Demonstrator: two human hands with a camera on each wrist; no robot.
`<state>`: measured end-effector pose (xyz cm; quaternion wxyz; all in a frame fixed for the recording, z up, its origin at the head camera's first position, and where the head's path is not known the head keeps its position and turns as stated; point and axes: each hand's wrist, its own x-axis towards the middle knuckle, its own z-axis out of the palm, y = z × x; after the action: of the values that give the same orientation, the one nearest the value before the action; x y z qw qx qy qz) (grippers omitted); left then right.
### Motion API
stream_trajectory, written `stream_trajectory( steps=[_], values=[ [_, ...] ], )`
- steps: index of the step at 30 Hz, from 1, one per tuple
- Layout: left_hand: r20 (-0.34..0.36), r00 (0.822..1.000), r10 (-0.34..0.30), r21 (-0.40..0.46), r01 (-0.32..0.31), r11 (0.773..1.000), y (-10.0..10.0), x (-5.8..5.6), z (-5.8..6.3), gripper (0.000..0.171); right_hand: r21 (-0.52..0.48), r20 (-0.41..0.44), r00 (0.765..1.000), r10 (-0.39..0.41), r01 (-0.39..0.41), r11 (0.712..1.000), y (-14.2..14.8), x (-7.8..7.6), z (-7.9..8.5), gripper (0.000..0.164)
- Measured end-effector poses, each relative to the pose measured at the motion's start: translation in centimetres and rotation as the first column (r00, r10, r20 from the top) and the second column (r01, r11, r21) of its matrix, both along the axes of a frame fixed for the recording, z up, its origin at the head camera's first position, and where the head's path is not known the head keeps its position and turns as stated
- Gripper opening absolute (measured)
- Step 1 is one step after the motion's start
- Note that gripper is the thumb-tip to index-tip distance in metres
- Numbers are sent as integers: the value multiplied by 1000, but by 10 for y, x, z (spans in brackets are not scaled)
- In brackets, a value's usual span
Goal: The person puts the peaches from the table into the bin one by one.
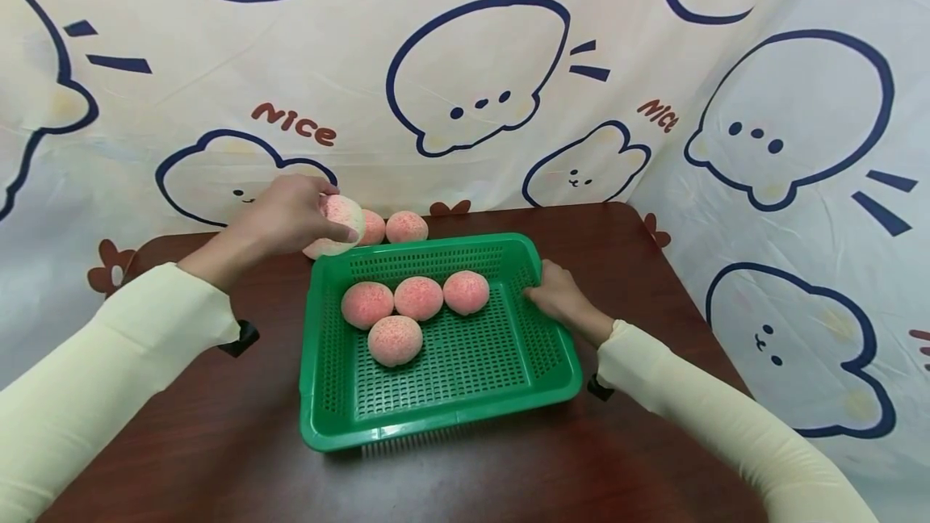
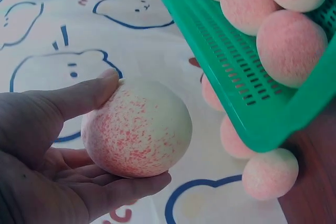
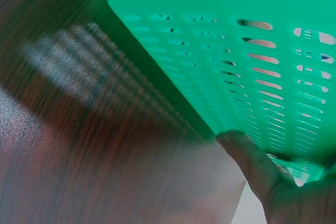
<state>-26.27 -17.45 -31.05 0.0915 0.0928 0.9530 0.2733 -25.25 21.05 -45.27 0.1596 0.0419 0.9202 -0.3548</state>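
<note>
My left hand (image 1: pixel 291 212) grips a pale peach with pink speckles (image 2: pixel 139 129), its thumb on one side and its fingers on the other. It holds the peach above the far left corner of a green plastic basket (image 1: pixel 450 414). Several pink peaches sit inside the basket toward its left and far side, among them a nearer one (image 1: pixel 395 340) and one to the right (image 1: pixel 467 292). My right hand (image 1: pixel 563 297) holds the basket's right rim. In the right wrist view, a finger (image 3: pixel 247 156) lies against the slotted wall; the other fingers are mostly hidden.
More peaches lie behind the basket, such as one (image 1: pixel 407 227) near the table's far edge and another (image 2: pixel 270 174). The dark brown wooden table (image 1: pixel 240 426) carries the basket. A white cloth (image 1: pixel 465 176) with cartoon drawings hangs behind and to the right.
</note>
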Motion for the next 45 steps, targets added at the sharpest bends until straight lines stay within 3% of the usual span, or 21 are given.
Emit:
stream_trajectory(
  steps=[13, 21, 36, 45],
  values=[
    [-9, 999, -52, -30, 52, 998, 21, 10, 10, 72, 9, -26, 1000, 6, -5, 1000, -1, 0, 0, 49],
    [3, 997, -73, 19, 73, 997, 32, 19, 13, 68, 2, -14, 1000, 0, 0, 1000, -2, 1, 1, 44],
    [27, 992, -120, 37, 119, 992, 52, 27, 15, 58, 23, -21, 1000, -8, 9, 1000, -2, 1, 1, 38],
    [11, 988, -154, 65, 153, 986, 61, 32, 7, 54, 34, -11, 1000, -10, 10, 999, -3, 0, 1, 41]
  ],
)
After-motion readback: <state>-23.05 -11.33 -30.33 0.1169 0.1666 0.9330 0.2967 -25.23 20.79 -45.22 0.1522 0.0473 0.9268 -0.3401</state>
